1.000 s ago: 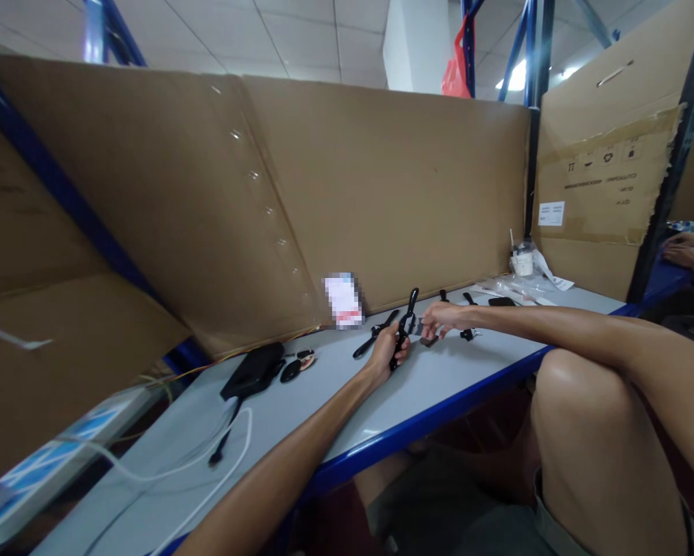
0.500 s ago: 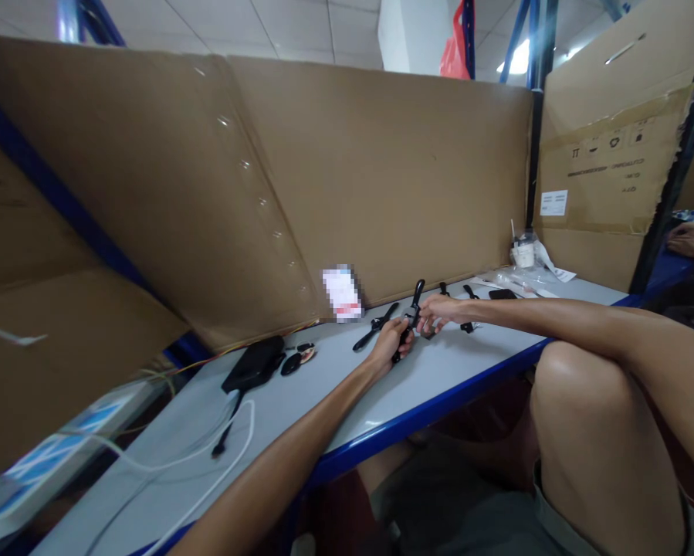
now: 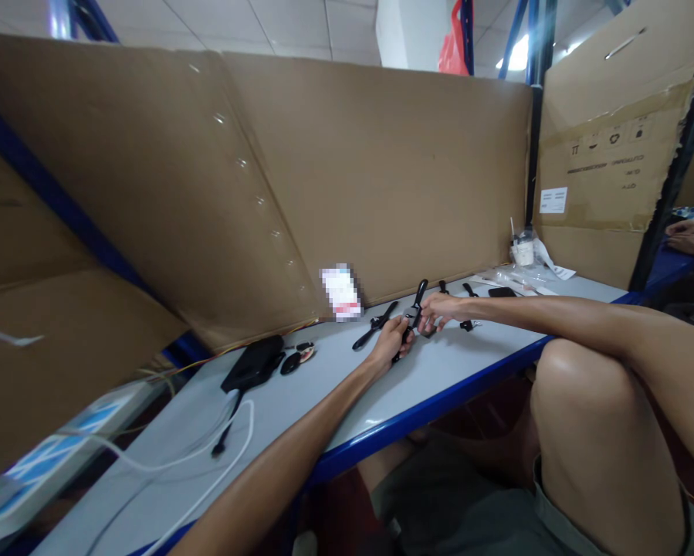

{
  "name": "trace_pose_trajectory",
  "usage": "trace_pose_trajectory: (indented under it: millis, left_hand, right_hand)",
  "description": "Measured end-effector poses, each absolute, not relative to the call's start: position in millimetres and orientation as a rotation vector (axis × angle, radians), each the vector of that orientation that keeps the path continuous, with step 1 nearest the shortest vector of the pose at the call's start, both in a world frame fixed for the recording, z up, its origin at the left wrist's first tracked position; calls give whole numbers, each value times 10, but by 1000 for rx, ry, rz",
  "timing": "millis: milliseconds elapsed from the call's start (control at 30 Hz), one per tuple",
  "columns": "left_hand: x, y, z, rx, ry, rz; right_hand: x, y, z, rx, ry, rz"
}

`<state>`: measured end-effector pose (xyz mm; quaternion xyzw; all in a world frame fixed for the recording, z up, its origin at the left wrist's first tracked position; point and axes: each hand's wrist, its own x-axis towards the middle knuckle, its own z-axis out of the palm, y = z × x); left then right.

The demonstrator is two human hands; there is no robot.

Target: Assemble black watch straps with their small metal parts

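My left hand is closed round a black watch with its strap, held upright just above the grey table. The fingers of my right hand are pinched at the watch's body, touching it from the right. A small dark part sits under my right hand. Another black strap lies flat on the table left of my hands. Further black strap pieces lie behind my right hand.
A black pouch with cables, two small oval parts and a white cable lie to the left. A white cup and plastic bags stand far right. Cardboard walls back the table. Another person's hand shows at right.
My right hand moved left from the small parts on the table to the watch held in my left hand. The view shifted slightly.
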<state>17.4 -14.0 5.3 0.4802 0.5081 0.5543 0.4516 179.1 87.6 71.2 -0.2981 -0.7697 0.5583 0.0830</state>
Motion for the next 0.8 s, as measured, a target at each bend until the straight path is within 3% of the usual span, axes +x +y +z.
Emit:
trace_pose_trajectory:
  millis: [533,800]
  left_hand:
    - [186,-142,65,1117,1243,1393]
    - [66,-107,89,868,1308,1524]
  right_hand:
    - [1794,858,727,-879,-2353,1601]
    - [1742,982,817,-1198,-2749,715]
